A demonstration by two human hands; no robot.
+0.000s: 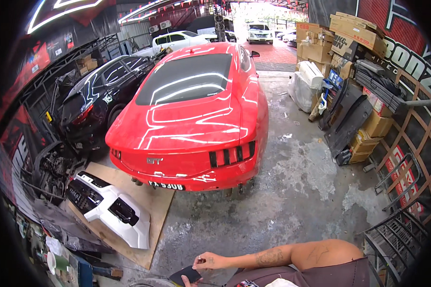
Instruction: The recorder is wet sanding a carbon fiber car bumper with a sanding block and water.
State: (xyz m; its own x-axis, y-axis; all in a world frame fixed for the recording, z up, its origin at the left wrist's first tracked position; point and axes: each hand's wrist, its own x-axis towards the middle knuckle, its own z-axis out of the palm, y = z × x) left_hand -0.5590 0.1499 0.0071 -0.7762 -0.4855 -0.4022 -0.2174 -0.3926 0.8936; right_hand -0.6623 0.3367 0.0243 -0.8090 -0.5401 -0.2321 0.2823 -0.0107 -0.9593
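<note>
Where the hands meet: low at the bottom edge, the left hand gripping a dark flat piece, fingers and thumb at its lower edge.
Right hand: just beside the piece, fingers curled in; cannot tell whether anything small is pinched there.
Dark flat piece: low in front of the body, behind the red car; probably held close so both hands reach it.
Board: flat on the concrete floor; white bumper rests on it, likely to spare its paint.
Cardboard boxes: stacked along the right side, presumably to leave a way past the car; contents hidden.
Clear bag: around something bulky by the boxes; cannot make out what.
</note>
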